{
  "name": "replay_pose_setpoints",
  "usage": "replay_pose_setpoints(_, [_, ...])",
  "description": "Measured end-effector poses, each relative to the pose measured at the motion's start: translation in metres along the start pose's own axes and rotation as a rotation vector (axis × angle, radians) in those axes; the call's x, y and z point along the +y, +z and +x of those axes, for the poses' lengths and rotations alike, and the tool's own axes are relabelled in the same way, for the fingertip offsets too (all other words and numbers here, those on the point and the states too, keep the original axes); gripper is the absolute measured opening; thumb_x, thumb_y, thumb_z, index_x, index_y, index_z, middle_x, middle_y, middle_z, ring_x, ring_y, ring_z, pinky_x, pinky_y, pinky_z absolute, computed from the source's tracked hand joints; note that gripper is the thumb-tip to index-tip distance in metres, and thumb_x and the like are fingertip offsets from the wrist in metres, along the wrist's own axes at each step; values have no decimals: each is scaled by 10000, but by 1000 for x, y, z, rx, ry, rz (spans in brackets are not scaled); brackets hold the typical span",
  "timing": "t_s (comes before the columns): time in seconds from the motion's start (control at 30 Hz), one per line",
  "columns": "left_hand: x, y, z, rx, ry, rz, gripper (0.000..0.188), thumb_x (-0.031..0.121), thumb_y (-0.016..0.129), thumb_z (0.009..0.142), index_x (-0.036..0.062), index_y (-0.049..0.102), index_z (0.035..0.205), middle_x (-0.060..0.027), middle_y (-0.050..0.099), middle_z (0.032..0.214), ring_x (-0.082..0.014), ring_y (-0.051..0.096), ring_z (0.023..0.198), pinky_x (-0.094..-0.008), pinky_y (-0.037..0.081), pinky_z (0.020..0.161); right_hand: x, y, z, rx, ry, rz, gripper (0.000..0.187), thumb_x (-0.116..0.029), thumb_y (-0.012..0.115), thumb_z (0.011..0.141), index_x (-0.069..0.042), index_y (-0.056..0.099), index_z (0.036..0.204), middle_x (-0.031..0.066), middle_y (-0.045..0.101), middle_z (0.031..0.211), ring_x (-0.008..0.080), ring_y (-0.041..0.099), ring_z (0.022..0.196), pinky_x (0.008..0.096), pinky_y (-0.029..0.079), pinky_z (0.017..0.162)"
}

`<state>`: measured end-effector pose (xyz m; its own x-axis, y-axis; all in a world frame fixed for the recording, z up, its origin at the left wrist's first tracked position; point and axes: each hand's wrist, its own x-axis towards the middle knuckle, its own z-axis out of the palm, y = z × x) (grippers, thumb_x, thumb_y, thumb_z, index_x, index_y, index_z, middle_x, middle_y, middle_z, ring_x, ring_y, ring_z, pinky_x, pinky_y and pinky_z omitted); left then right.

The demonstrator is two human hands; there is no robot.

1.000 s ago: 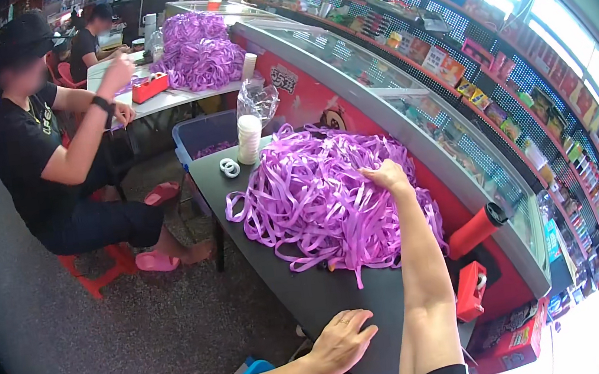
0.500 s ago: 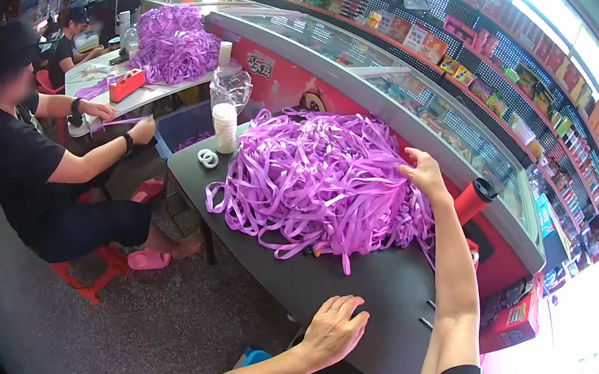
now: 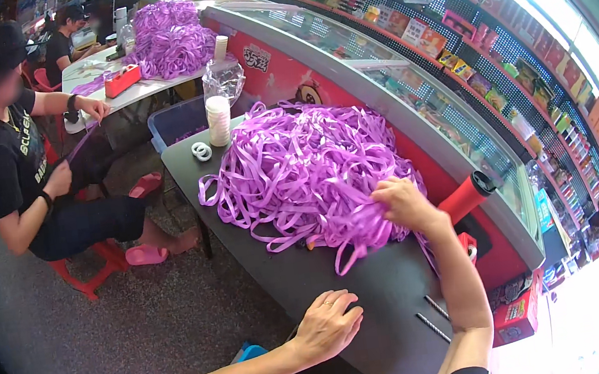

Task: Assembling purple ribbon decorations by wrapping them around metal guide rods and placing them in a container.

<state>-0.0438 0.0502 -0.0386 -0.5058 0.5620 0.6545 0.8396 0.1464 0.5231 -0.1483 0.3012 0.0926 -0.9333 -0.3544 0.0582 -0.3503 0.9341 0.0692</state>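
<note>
We are finding purple ribbon loops [image 3: 298, 176] lying heaped across the table's [image 3: 385, 307] far half. The right hand [image 3: 405, 205] is resting curled on them; we cannot tell whether it is pinching. The left hand [image 3: 328, 325], loosely spread, is holding nothing near the left edge. We are judging them light, limp, slippery, best gripped at loop ends. Strands are pointing everywhere; the foremost loop [image 3: 346, 262] is running lengthwise toward the left edge.
</note>
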Motion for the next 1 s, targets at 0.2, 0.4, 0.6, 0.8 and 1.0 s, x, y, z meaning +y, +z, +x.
replay_pose_setpoints(0.2, [2, -2, 3, -15, 15, -8, 135, 157, 709, 779, 76, 656, 872, -90, 619, 1014, -279, 620, 1004, -403, 479, 896, 103, -40, -20, 410, 342, -260, 404, 78, 519, 707, -23, 662, 1071, 197, 555, 1285, 343, 561, 1142, 388, 423, 1026])
replay_pose_setpoints(0.4, [2, -1, 2, 1, 11, 2, 143, 151, 714, 771, 71, 654, 873, -86, 623, 1001, -273, 622, 993, -397, 486, 881, 40, -26, 19, 656, 179, 110, 341, 67, 508, 771, -10, 657, 1068, 181, 638, 1135, 334, 598, 1089, 375, 455, 977])
replay_pose_setpoints(0.6, [2, 0, 4, 5, 13, 9, 138, 141, 720, 760, 73, 654, 859, -80, 629, 993, -268, 627, 989, -393, 491, 875, -7, 18, 58, 353, -100, 96, 590, -90, 570, 804, -55, 441, 1378, 166, 454, 1416, 312, 430, 1305, 415, 348, 1078])
replay_pose_setpoints(0.8, [0, 2, 2, 7, 3, -7, 139, 149, 722, 757, 74, 657, 853, -80, 632, 997, -269, 626, 993, -398, 489, 884, 10, 11, 22, 177, -237, 86, 349, -56, 573, 799, -83, 632, 1143, 67, 571, 1308, 276, 512, 1206, 407, 397, 1006])
replay_pose_setpoints(1.0, [1, 0, 3, 2, 11, -9, 149, 161, 726, 752, 80, 661, 859, -76, 633, 999, -267, 625, 995, -397, 488, 885, 59, 0, -34, 83, -8, 127, 207, -20, 571, 758, -64, 695, 918, 100, 598, 1267, 293, 565, 1142, 409, 444, 956])
